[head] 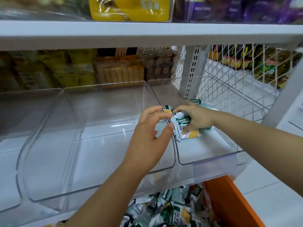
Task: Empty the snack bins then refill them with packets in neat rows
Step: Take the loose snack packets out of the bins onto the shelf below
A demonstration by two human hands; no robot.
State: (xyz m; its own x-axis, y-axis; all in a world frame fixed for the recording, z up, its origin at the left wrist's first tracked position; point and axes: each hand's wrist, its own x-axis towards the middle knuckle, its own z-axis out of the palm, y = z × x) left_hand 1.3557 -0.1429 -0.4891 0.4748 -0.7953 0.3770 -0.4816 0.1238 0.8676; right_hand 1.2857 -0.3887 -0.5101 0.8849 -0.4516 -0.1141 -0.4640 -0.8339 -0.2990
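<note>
My right hand (195, 118): centre right of the frame, inside the right bin, fingers curled tight round a bunch of green-and-white packets (182, 123).
My left hand (152, 128): centre of the frame, just left of that bunch, fingers spread wide and half-curled; my thumb tip is at the bunch's edge and I grip nothing.
Packets: crumpled together in my right grip, low over the bin floor; one more (195, 101) peeks out just behind my right hand.
Right bin (213, 158): clear plastic, right of centre, with a clear label strip (216, 167) on its front lip.
Middle bin (101, 164): clear, left of centre, my left forearm crossing its front corner.
Left bin (9, 177): clear, at the left edge.
Heap of packets (164, 210): bottom centre, loose and jumbled, beside an orange crate (229, 202).
Wire mesh (237, 76): upper right, behind the right bin.
</note>
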